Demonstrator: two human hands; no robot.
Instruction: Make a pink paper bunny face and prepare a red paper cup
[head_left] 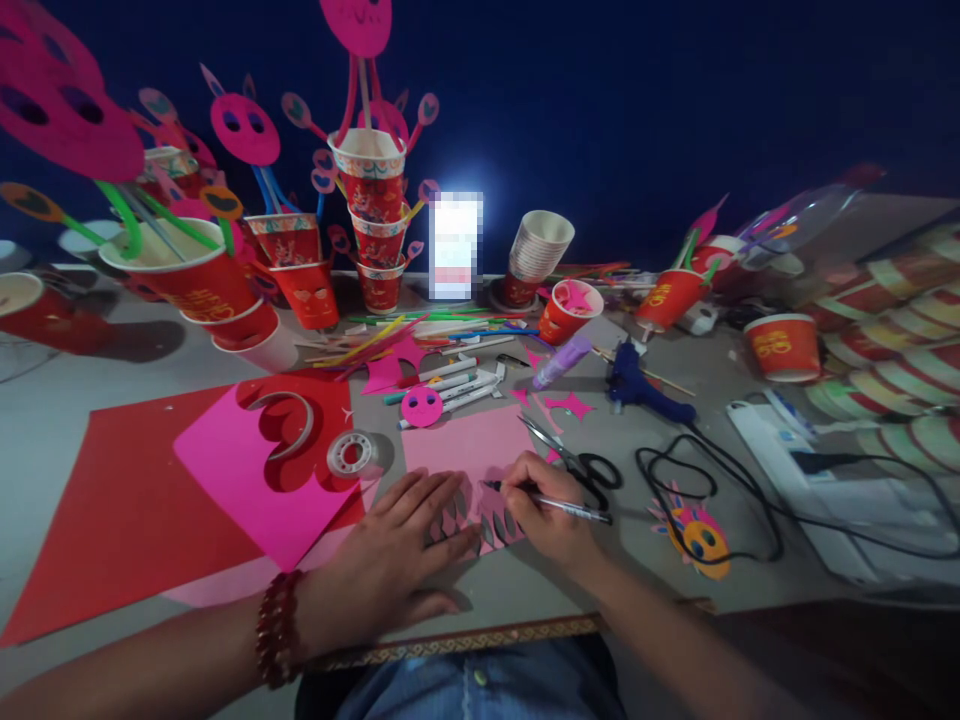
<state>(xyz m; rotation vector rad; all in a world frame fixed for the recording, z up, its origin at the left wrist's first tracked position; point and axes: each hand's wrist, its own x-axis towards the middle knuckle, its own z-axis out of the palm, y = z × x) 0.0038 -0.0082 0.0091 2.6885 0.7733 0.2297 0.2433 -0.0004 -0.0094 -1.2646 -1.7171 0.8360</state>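
Note:
A sheet of light pink paper (465, 440) lies on the table in front of me, with several leaf-shaped holes along its near edge. My left hand (416, 530) rests flat on the paper's left part, fingers spread. My right hand (544, 505) grips a pen (570, 508), its dark tip at the paper's middle. Just beyond that hand lie black-handled scissors (581, 465), apart from it. Left of the sheet, a roll of clear tape (352, 455) sits beside hot-pink paper (262, 480) with rounded cutouts.
Red paper (112, 500) covers the left. Markers (450, 380) and a pink face disc (421, 407) lie beyond the sheet. A blue glue gun (645, 385) trails a black cord (720, 470) on the right. Stacked red cups (375, 240) and a lit phone (456, 245) stand behind.

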